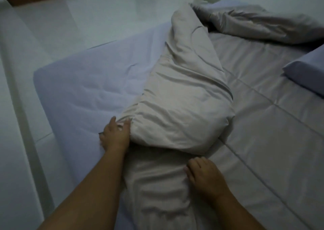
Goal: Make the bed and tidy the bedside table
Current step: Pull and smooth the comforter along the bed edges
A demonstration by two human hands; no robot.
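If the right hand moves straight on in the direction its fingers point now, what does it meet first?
Most likely the bulging fold of the duvet just ahead of the right hand, which rests on the same duvet's flatter part; depth is hard to judge.

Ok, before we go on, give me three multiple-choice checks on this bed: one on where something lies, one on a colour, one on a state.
1. Where does the beige fabric duvet lie?
A on the floor; B along the middle of the bed; C in a basket.
2. What colour is the fitted sheet on the mattress?
A pale lavender-blue; B red; C black.
3. How is the duvet?
A folded into a neat square; B spread flat over the whole bed; C bunched and creased.

Key: 1 B, it runs lengthwise up the mattress. 2 A, the bare sheet left of the duvet shows it. 3 C, it is heaped in a creased roll, with bare sheet beside it.
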